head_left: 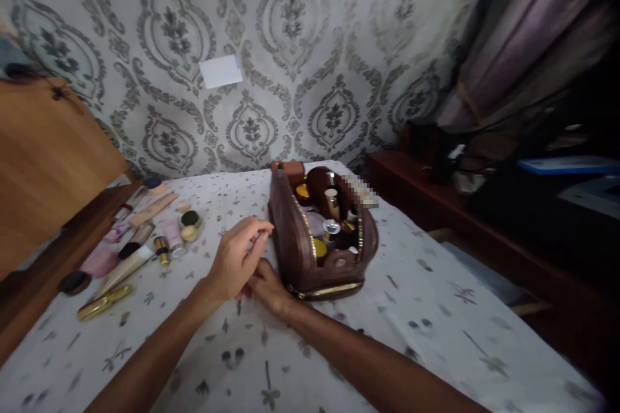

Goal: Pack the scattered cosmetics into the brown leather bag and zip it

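Observation:
A brown bag (294, 258) stands unzipped on the patterned cloth, with bottles and jars inside, among them a clear-capped bottle (331, 230) and a yellow-lidded jar (318, 248). Just left of the bag is my left hand (239, 253), its fingers bent and thumb near the fingertips; what it pinches, if anything, is too small to name. My right hand (265, 285) is low by the bag's left side, partly behind my left hand, its fingers mostly hidden. Several cosmetics lie on the left, including a gold tube (104, 302) and a pink tube (173, 236).
A wooden board (53, 168) rises at the left edge. Behind the cloth (271, 361) is a patterned wall with a white paper (221, 71). Dark red furniture (416, 187) with dark items stands on the right.

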`<state>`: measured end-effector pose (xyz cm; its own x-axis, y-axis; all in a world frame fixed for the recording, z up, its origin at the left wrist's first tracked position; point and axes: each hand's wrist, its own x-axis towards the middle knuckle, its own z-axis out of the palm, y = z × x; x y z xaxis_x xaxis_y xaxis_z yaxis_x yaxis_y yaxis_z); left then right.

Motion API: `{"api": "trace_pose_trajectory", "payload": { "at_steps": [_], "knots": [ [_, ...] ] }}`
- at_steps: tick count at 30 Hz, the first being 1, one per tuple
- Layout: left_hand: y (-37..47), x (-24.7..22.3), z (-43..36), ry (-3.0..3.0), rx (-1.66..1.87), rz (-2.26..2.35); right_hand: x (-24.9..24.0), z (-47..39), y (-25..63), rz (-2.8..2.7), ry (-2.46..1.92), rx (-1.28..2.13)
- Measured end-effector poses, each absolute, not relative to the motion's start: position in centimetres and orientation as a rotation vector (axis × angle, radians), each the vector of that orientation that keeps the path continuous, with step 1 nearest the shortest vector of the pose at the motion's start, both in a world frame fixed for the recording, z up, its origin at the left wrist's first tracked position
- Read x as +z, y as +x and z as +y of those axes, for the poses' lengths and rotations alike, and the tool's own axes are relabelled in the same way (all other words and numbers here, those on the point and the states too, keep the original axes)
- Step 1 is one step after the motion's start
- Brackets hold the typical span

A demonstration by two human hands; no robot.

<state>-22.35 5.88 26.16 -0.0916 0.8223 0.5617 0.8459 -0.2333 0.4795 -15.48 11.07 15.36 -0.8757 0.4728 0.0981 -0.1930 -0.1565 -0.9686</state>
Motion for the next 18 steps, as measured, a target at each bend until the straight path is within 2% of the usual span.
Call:
{"api": "trace_pose_trajectory", "payload": {
  "at_steps": [2, 7, 12, 18],
  "knots": [
    [-24.6, 23.0, 4.4, -2.051, -1.241, -1.871, 15.1, 11.2, -15.7, -1.689, -0.289, 2.074],
    [-30.2, 17.6, 1.5, -1.942, -0.892, -1.989, 14.9, 11.2, -15.7, -1.732, -0.320, 2.085],
    [-32.9, 16.5, 0.6, -1.766, -0.817, -2.117, 16.4, 9.9, -14.7, -1.811, -0.304, 1.937],
    [-34.3, 16.3, 0.4, -1.677, -0.820, -2.161, 22.2, 7.5, -13.1, -1.992, 0.047, 1.602]
  ]
}}
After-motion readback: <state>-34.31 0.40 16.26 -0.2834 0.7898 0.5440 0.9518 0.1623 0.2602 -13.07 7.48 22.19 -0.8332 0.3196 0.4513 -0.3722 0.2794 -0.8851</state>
